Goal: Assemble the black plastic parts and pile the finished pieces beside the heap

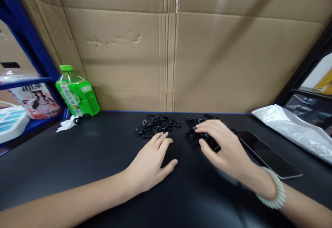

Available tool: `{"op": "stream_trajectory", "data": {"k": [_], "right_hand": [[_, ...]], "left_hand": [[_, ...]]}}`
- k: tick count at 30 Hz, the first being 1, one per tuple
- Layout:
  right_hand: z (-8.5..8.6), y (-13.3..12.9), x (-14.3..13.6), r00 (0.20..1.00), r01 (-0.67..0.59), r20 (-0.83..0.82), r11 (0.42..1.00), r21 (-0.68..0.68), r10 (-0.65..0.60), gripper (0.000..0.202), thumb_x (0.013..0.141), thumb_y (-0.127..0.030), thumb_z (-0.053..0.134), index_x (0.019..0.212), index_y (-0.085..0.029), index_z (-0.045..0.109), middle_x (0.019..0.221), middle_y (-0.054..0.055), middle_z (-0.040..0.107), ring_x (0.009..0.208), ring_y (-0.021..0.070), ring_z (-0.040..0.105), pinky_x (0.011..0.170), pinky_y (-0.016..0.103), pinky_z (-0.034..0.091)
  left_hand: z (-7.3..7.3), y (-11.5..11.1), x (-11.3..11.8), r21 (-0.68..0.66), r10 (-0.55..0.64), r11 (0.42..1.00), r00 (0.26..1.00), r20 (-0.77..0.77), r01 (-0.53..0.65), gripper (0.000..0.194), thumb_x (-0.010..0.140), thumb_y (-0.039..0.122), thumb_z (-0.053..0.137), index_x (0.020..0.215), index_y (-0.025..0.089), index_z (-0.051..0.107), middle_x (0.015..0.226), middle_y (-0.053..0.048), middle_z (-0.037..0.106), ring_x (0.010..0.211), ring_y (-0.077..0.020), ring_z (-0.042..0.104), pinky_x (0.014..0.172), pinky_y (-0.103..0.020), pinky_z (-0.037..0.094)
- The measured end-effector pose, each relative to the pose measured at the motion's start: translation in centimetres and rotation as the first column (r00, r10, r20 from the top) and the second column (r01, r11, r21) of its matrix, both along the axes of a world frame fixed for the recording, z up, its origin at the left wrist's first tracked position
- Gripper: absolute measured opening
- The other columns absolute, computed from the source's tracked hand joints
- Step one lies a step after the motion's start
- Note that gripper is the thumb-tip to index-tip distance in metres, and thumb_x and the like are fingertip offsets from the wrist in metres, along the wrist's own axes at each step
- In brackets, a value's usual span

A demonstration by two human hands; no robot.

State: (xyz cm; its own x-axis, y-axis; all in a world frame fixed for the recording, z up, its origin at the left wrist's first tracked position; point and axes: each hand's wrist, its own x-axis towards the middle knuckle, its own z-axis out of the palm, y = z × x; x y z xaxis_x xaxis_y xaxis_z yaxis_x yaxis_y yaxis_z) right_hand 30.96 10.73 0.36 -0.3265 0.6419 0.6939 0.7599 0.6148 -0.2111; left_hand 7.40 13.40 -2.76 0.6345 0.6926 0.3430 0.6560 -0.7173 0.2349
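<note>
Two heaps of small black parts lie on the black table. My left hand [150, 162] rests palm down just in front of the left heap [157, 124], its fingers spread and its fingertips at the near edge; nothing shows in it. Over the right heap [207, 138] is my right hand [224, 148], fingers curved and thumb apart from them. It partly covers those parts, and no held part can be made out. A pale beaded bracelet [275, 188] circles my right wrist.
A dark phone-like slab [269, 153] lies right of my right hand, with a silvery plastic bag [293, 127] beyond. At the left stand a green bottle [77, 95], white tissue [66, 124] and a blue shelf [26, 83]. A cardboard wall [124, 58] closes the back.
</note>
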Motion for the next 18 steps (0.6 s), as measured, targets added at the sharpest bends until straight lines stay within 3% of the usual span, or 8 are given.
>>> {"op": "stream_trajectory", "data": {"k": [5, 10, 18], "right_hand": [[-1.3, -1.6, -2.0, 0.973, -0.222, -0.118, 0.943, -0.249, 0.198, 0.018, 0.084, -0.010, 0.052, 0.098, -0.019, 0.061, 0.097, 0.005, 0.066, 0.093, 0.0176, 0.058, 0.087, 0.035, 0.047], [-1.6, -1.8, -2.5, 0.957, -0.279, -0.185, 0.891, -0.359, 0.225, 0.020, 0.083, -0.007, 0.051, 0.096, -0.019, 0.062, 0.093, 0.004, 0.065, 0.089, 0.0160, 0.058, 0.082, 0.031, 0.048], [-1.7, -1.8, -2.4, 0.952, -0.288, -0.210, 0.879, -0.380, 0.221, 0.019, 0.083, -0.007, 0.051, 0.094, -0.018, 0.063, 0.092, 0.003, 0.065, 0.087, 0.0149, 0.060, 0.081, 0.030, 0.047]], "left_hand": [[0.3, -0.2, 0.1, 0.018, 0.078, 0.997, 0.989, -0.127, -0.076, 0.045, 0.088, 0.041, 0.056, 0.120, 0.010, 0.054, 0.126, -0.021, 0.059, 0.122, -0.0382, 0.048, 0.098, -0.056, 0.044], [0.3, -0.4, 0.0, 0.069, 0.150, 0.988, 0.974, -0.170, -0.140, 0.049, 0.087, 0.044, 0.055, 0.123, 0.010, 0.054, 0.138, -0.024, 0.047, 0.125, -0.0412, 0.043, 0.095, -0.058, 0.044], [-0.1, -0.5, 0.1, 0.022, -0.048, 0.999, 0.997, -0.053, 0.049, 0.025, 0.087, 0.019, 0.058, 0.110, 0.011, 0.056, 0.104, -0.013, 0.060, 0.098, -0.0280, 0.056, 0.086, -0.043, 0.051]]}}
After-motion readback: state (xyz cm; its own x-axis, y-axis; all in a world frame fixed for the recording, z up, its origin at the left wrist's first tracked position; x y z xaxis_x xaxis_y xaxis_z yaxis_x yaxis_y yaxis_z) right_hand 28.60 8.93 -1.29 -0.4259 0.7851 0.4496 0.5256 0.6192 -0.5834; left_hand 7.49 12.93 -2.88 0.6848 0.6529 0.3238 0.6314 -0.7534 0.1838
